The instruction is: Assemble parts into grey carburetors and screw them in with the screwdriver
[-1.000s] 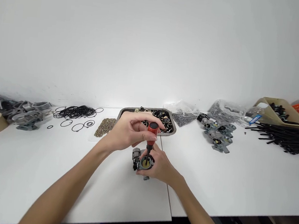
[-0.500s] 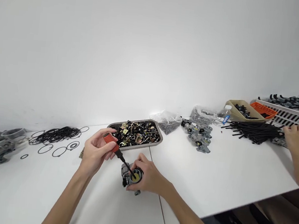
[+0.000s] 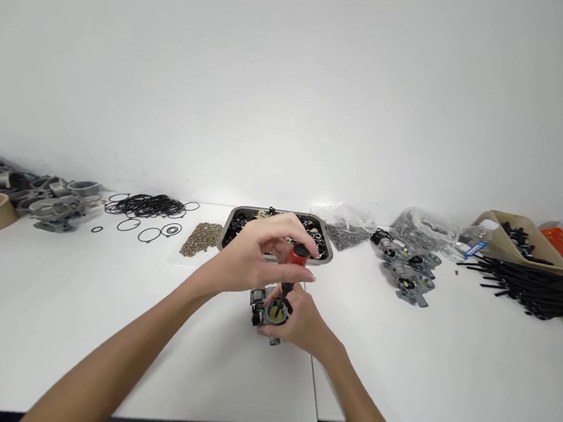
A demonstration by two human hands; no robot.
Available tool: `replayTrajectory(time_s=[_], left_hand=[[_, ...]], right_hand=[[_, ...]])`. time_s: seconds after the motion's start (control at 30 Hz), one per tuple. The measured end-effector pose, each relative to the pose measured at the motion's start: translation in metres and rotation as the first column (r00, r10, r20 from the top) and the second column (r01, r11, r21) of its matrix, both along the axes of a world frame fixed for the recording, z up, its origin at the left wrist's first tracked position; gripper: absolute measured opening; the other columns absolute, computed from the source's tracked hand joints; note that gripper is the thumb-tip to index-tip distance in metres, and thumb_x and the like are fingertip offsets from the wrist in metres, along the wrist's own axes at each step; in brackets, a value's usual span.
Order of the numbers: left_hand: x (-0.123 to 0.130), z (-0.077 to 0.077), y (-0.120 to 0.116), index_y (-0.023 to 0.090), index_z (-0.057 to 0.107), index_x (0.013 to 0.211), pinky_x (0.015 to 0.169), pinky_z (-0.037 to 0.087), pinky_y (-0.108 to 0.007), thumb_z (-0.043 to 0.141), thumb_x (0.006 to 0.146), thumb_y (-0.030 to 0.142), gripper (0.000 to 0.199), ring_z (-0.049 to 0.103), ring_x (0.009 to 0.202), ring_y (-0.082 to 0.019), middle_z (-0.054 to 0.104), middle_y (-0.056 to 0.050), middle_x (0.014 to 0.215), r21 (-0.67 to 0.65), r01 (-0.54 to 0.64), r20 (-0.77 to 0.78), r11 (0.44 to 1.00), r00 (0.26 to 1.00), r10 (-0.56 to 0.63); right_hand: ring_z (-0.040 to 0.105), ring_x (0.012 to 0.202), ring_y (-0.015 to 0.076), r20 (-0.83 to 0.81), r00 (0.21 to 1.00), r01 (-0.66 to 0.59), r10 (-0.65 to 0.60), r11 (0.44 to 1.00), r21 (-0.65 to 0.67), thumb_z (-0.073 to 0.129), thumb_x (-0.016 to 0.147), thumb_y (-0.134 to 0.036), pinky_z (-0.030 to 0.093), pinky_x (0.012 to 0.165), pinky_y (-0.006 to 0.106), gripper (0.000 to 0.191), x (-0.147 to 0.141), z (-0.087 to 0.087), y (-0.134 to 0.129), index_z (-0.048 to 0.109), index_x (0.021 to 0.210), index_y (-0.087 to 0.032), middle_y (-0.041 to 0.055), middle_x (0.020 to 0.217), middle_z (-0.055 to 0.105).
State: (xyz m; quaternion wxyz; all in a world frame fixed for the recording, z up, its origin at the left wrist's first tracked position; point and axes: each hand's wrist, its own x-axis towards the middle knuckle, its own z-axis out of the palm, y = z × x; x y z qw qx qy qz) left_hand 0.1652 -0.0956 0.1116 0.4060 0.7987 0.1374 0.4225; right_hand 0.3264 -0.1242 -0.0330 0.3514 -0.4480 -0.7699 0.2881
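Right of screwdriver (image 3: 299,256), bottle (image 3: 481,236); blue label (image 3: 475,249) unreadable.

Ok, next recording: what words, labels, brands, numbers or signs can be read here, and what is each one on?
No text is readable.
Blue label on the clear bottle: pale marks, too small and blurred to read.
Red-handled screwdriver and metal part: no lettering can be made out.

At centre, a red plastic screwdriver handle (image 3: 298,258) and dull grey metal housing (image 3: 258,296) contrast with the smooth white surface (image 3: 224,373); a crinkled clear plastic bag (image 3: 344,215) glints right of centre.
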Motion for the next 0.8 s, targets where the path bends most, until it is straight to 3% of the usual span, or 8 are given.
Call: replayTrajectory(time_s=[0.13,0.27,0.43,0.57,0.67,0.8], left_hand=[[0.002,0.000,0.002,0.018,0.078,0.093,0.050,0.058,-0.023,0.082,0.074,0.024,0.021,0.066,0.062,-0.014,0.065,-0.006,0.081,-0.043,-0.020,0.024,0.999,0.999,0.021],[-0.004,0.003,0.002,0.019,0.078,0.103,0.051,0.059,-0.024,0.076,0.079,0.023,0.025,0.070,0.068,-0.018,0.073,-0.010,0.087,-0.089,0.034,-0.030,0.995,0.999,-0.037],[-0.007,0.005,0.003,0.019,0.076,0.110,0.042,0.052,-0.021,0.067,0.086,0.021,0.025,0.069,0.062,-0.016,0.074,-0.011,0.093,-0.109,0.088,-0.077,0.990,0.992,-0.097],[-0.003,-0.001,0.005,0.019,0.076,0.099,0.046,0.054,-0.021,0.075,0.080,0.023,0.020,0.066,0.063,-0.013,0.069,-0.010,0.099,-0.121,0.073,-0.035,0.990,0.996,-0.078],[0.002,-0.007,0.004,0.018,0.075,0.094,0.049,0.056,-0.023,0.081,0.074,0.026,0.022,0.065,0.061,-0.011,0.065,-0.007,0.092,-0.152,0.043,0.036,0.987,0.999,-0.038],[0.001,-0.010,0.001,0.019,0.075,0.100,0.054,0.059,-0.027,0.077,0.080,0.028,0.022,0.068,0.064,-0.014,0.064,-0.007,0.093,-0.143,0.040,0.055,0.989,0.998,-0.033]], right_hand=[[0.060,0.088,0.0195,-0.008,1.000,-0.007,0.007,1.000,-0.002,0.090,0.059,-0.033,0.054,0.082,0.037,0.040,0.000,0.001,0.000,0.066,0.088,-0.022,0.0022,0.100,0.055],[0.060,0.089,0.0199,0.010,1.000,-0.014,0.014,1.000,-0.001,0.089,0.061,-0.034,0.054,0.083,0.037,0.036,0.000,0.002,0.000,0.066,0.086,-0.022,0.0025,0.101,0.056],[0.060,0.091,0.0210,0.026,1.000,-0.003,0.002,1.000,0.021,0.088,0.062,-0.033,0.054,0.081,0.038,0.037,0.001,0.004,-0.002,0.065,0.089,-0.022,0.0030,0.102,0.057],[0.061,0.089,0.0212,0.032,0.999,0.011,-0.012,1.000,0.013,0.087,0.062,-0.033,0.055,0.081,0.039,0.037,0.000,0.005,-0.003,0.064,0.089,-0.022,0.0031,0.103,0.058],[0.062,0.087,0.0215,0.031,0.999,0.010,-0.010,1.000,0.004,0.086,0.063,-0.034,0.056,0.080,0.040,0.036,-0.001,0.005,-0.003,0.064,0.089,-0.022,0.0034,0.101,0.059],[0.062,0.085,0.0216,0.019,1.000,-0.008,0.007,0.999,0.037,0.085,0.064,-0.030,0.057,0.079,0.040,0.033,0.000,0.002,-0.003,0.062,0.087,-0.022,0.0031,0.099,0.057]])
